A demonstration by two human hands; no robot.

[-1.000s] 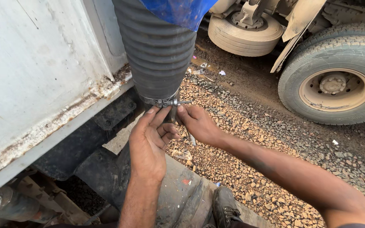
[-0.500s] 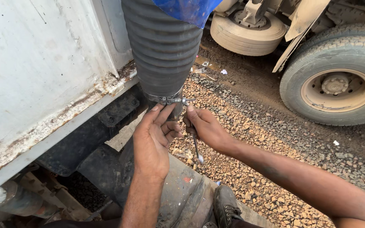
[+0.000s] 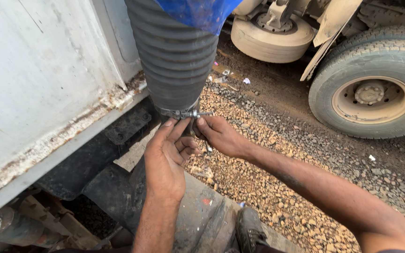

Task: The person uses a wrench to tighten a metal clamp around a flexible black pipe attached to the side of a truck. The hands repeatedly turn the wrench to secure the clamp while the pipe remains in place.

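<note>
Hands point(image 3: 198, 140) at ribbed hose's point(image 3: 176, 56) metal clamp point(image 3: 183, 113)

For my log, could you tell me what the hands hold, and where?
Both the left hand and right hand pinch the metal clamp at its screw, under the ribbed hose.

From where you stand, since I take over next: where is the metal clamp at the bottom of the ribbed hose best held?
Probably by its screw end, which juts out sideways toward the gravel. Come from below, as the left hand and right hand do; the band itself hugs the ribbed hose too tightly to pinch.
</note>
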